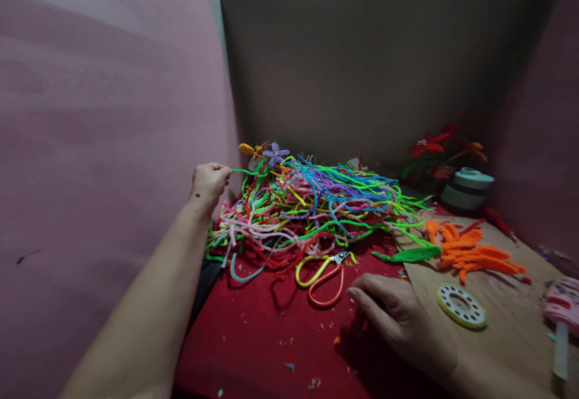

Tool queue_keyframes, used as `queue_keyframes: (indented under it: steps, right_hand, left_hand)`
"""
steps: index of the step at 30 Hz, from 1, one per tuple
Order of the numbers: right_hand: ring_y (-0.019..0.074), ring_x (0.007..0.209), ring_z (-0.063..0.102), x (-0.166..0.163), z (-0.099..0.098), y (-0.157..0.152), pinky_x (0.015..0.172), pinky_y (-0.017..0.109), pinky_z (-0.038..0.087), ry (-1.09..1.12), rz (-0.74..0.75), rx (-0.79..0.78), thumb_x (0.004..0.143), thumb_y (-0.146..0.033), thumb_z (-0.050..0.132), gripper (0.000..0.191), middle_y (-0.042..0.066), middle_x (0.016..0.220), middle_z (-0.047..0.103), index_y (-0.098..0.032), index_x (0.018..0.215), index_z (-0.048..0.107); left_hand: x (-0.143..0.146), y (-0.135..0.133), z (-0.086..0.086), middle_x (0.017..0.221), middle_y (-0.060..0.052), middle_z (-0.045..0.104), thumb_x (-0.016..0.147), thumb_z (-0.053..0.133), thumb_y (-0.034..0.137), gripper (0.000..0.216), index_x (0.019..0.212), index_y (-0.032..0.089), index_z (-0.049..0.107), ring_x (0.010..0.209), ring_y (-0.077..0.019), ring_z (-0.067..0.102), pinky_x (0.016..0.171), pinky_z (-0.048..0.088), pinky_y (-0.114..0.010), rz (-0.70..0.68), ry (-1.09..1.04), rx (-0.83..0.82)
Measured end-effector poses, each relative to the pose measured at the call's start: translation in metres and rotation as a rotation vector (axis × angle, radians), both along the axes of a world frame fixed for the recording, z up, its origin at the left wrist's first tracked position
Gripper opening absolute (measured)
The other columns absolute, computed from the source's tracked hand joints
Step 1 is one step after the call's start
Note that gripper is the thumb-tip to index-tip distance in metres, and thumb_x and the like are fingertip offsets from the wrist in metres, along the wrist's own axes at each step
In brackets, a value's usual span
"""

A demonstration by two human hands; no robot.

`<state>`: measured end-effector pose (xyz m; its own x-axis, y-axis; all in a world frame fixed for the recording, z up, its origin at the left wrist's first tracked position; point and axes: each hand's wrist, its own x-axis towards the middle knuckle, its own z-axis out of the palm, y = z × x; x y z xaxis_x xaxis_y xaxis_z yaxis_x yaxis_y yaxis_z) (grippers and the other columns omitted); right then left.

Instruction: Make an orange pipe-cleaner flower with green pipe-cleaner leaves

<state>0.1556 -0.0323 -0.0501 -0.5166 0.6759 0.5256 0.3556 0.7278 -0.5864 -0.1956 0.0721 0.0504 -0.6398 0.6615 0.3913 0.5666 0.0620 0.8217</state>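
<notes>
At the left end of a big tangled heap of coloured pipe cleaners (316, 197), my left hand (210, 185) is closed in a pinch. A green pipe cleaner (244, 171) stretches from its fingertips to the heap. My right hand (395, 320) hovers low over the red cloth, thumb and forefinger pressed together; its other fingers are hidden, and I cannot see whether it holds anything. Scissors (325, 281) with one yellow and one red handle lie just left of it, blades toward the heap. A green fuzzy leaf (409, 255) lies beyond it.
Orange fuzzy petals (470, 248) and a ring-shaped tape spool (461, 305) lie on brown paper (420, 284). A pink tool (563, 308) is at the right edge. A teal-lidded container (468, 188) and red flowers (429, 145) stand behind. A pink wall (113, 145) rises on the left.
</notes>
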Motion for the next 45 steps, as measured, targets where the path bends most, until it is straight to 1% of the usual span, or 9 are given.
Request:
queue_keyframes:
  steps: [11, 22, 27, 30, 33, 36, 38, 40, 45]
  right_hand:
    - [0.0091, 0.048, 0.045, 0.0, -0.002, -0.001, 0.048, 0.022, 0.033, -0.007, -0.002, 0.01, 0.089, -0.028, 0.043, 0.03, -0.001, 0.053, 0.048, -0.017, 0.063, 0.052]
    - [0.0091, 0.049, 0.042, 0.0, -0.003, -0.001, 0.05, 0.023, 0.032, 0.003, -0.02, -0.041, 0.089, -0.03, 0.042, 0.032, -0.002, 0.053, 0.046, -0.017, 0.062, 0.051]
    - [0.0099, 0.052, 0.043, 0.0, -0.002, -0.001, 0.051, 0.024, 0.031, 0.036, -0.005, -0.134, 0.088, -0.033, 0.043, 0.032, -0.001, 0.055, 0.048, -0.015, 0.065, 0.055]
    - [0.0085, 0.051, 0.04, -0.002, -0.002, 0.003, 0.05, 0.023, 0.031, 0.13, 0.028, -0.331, 0.085, -0.037, 0.048, 0.032, -0.002, 0.054, 0.045, -0.015, 0.063, 0.054]
    - [0.0059, 0.044, 0.035, -0.002, -0.002, 0.011, 0.044, 0.021, 0.027, 0.309, 0.183, -0.754, 0.082, -0.04, 0.054, 0.028, -0.005, 0.049, 0.042, -0.014, 0.071, 0.058]
    - [0.0046, 0.039, 0.029, 0.002, -0.002, 0.021, 0.038, 0.019, 0.025, 0.549, 0.445, -1.096, 0.076, -0.042, 0.06, 0.033, -0.006, 0.051, 0.046, -0.014, 0.093, 0.061]
    - [0.0048, 0.039, 0.028, 0.004, -0.001, 0.025, 0.036, 0.019, 0.027, 0.648, 0.589, -1.197, 0.074, -0.049, 0.06, 0.044, -0.004, 0.055, 0.049, -0.013, 0.101, 0.061]
    - [0.0051, 0.039, 0.03, 0.006, 0.001, 0.026, 0.036, 0.019, 0.029, 0.683, 0.671, -1.267, 0.076, -0.055, 0.055, 0.052, -0.002, 0.057, 0.052, -0.013, 0.104, 0.061]
    - [0.0058, 0.045, 0.043, 0.006, -0.001, 0.028, 0.037, 0.017, 0.031, 0.755, 0.567, -1.276, 0.075, -0.04, 0.063, 0.034, 0.001, 0.064, 0.057, -0.011, 0.092, 0.065]
  left_hand:
    - [0.011, -0.008, 0.004, 0.035, 0.005, 0.037, 0.045, 0.054, 0.016, 0.008, 0.042, 0.015, 0.046, 0.031, -0.0057, 0.03, 0.031, 0.022, -0.02, -0.228, -0.331, 0.148]
    - [0.019, -0.019, 0.025, 0.045, 0.004, 0.045, 0.054, 0.052, 0.017, 0.006, 0.05, 0.015, 0.047, 0.036, -0.0057, 0.034, 0.034, 0.029, -0.021, -0.383, -0.557, 0.387]
    - [0.029, -0.03, 0.032, 0.047, 0.003, 0.045, 0.06, 0.048, 0.012, 0.009, 0.052, 0.016, 0.047, 0.037, -0.0052, 0.035, 0.036, 0.028, -0.021, -0.526, -0.803, 0.581]
    - [0.047, -0.039, 0.035, 0.05, 0.003, 0.043, 0.065, 0.047, 0.012, 0.01, 0.055, 0.016, 0.049, 0.04, -0.0053, 0.036, 0.038, 0.029, -0.02, -0.674, -0.839, 0.621]
    - [0.075, -0.054, 0.033, 0.054, 0.002, 0.043, 0.068, 0.05, 0.014, 0.009, 0.059, 0.016, 0.052, 0.043, -0.0058, 0.036, 0.041, 0.031, -0.021, -0.835, -0.758, 0.61]
    - [0.106, -0.08, 0.026, 0.056, 0.002, 0.044, 0.07, 0.054, 0.016, 0.011, 0.06, 0.019, 0.056, 0.048, -0.0079, 0.041, 0.047, 0.036, -0.023, -0.921, -0.501, 0.429]
    - [0.124, -0.1, 0.021, 0.061, 0.0, 0.051, 0.069, 0.058, 0.014, 0.011, 0.06, 0.02, 0.06, 0.055, -0.0102, 0.046, 0.051, 0.038, -0.024, -0.934, -0.224, 0.267]
    - [0.141, -0.119, 0.017, 0.066, -0.001, 0.056, 0.071, 0.061, 0.016, 0.007, 0.066, 0.021, 0.064, 0.058, -0.0123, 0.05, 0.054, 0.041, -0.026, -1.061, 0.034, 0.037]
    - [0.174, -0.144, 0.005, 0.079, -0.004, 0.061, 0.078, 0.05, 0.01, 0.015, 0.081, 0.02, 0.062, 0.072, -0.0119, 0.054, 0.065, 0.043, -0.023, -1.446, 0.483, -0.213]
